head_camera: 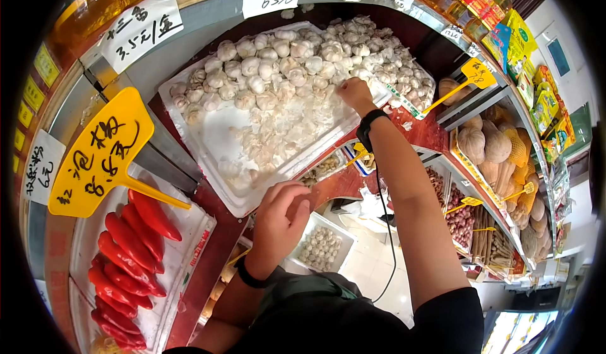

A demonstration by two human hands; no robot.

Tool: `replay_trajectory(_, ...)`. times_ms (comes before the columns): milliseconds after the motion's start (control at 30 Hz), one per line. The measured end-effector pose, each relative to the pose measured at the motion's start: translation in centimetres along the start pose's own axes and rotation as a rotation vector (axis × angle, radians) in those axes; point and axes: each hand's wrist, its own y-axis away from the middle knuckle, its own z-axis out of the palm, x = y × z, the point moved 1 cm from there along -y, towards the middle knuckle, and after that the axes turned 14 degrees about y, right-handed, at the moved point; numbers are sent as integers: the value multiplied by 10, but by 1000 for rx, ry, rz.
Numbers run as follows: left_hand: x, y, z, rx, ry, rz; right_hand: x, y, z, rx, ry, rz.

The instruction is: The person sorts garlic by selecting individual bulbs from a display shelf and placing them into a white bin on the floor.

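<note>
My right hand (354, 93) reaches over the right end of a white foam tray (208, 131), its fingers curled down among garlic skins and bulbs. Whether it grips anything is hidden. Whole garlic bulbs (267, 67) are heaped along the tray's far side. Loose papery garlic skins (279, 136) cover much of the near part, beside a bare white patch. Just off the tray's near edge hovers my left hand (281, 226), with fingers loosely bent, thumb apart and nothing visible in it. A second heap of garlic (397, 65) adjoins on the right.
Red peppers (130, 264) lie in a foam tray at left, under a yellow price sign (104, 152). Below my hands, a white box (348, 250) holds small garlic bulbs. Pumpkins (497, 141) and shallots (459, 212) fill shelves at right. A black cable (390, 245) hangs beside my right arm.
</note>
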Motion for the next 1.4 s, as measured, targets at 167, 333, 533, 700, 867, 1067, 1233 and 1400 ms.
replay_trajectory(167, -7, 2, -4, 47, 117, -53, -18, 13, -19, -115, -58, -223)
replay_trajectory(333, -11, -4, -2, 24, 189, -80, -12, 31, -46, -109, -154, -326)
replay_trajectory(533, -38, -8, -2, 77, 653, -290, -26, 66, -76, -197, -835, -515)
replay_trajectory(700, -44, -26, -6, 151, 884, -392, -43, 90, -104, -411, -859, -416)
replay_trajectory(867, -33, -42, -9, 235, 1335, -458, -72, 157, -145, -270, -839, -726)
replay_trajectory(1067, -57, -38, -1, 277, 1658, -746, -88, 201, -159, -458, -700, -1075)
replay_trajectory(1233, -53, -9, 11, 234, 1652, -766, -24, 57, -62, -12, -293, -481)
replay_trajectory(1400, -49, 6, 3, 204, 1568, -765, -24, 10, -24, -209, -173, -182)
